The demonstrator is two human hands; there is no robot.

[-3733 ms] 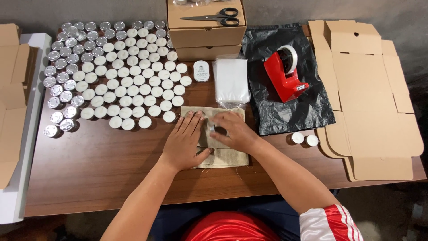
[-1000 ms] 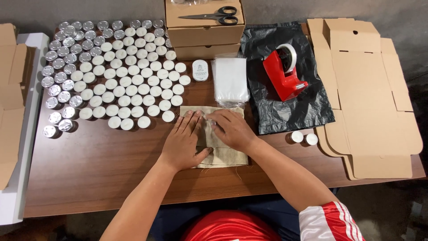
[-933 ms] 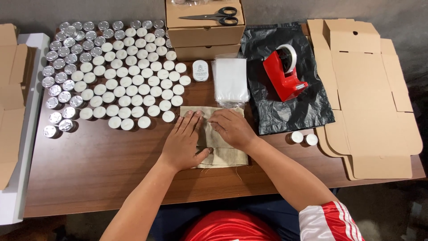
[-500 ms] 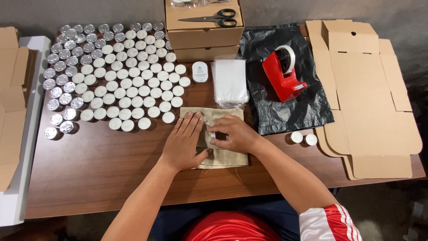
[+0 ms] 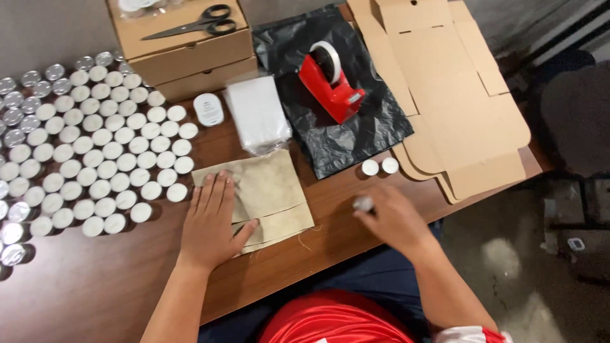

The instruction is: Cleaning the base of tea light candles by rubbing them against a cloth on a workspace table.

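Note:
My left hand (image 5: 213, 219) lies flat, fingers apart, on the left part of a stack of beige cloth pouches (image 5: 273, 190) on the brown table (image 5: 95, 279). My right hand (image 5: 394, 219) hovers to the right of the pouches, near the table's front edge. Its fingertips pinch a small, blurred tealight candle (image 5: 363, 203). Two more tealights (image 5: 379, 166) stand just beyond it, beside the black plastic bag (image 5: 343, 127).
Several rows of tealights (image 5: 95, 146) cover the left of the table. At the back are stacked cardboard boxes (image 5: 190, 51) with scissors (image 5: 190, 22) on top, a clear packet (image 5: 257, 114), a small white case (image 5: 208, 109) and a red tape dispenser (image 5: 333, 79). Flat cardboard (image 5: 457, 95) lies at right.
My right hand has left the pouches and moved right, now pinching a small candle. My left hand stays pressed on the pouches. The view has swung to the right.

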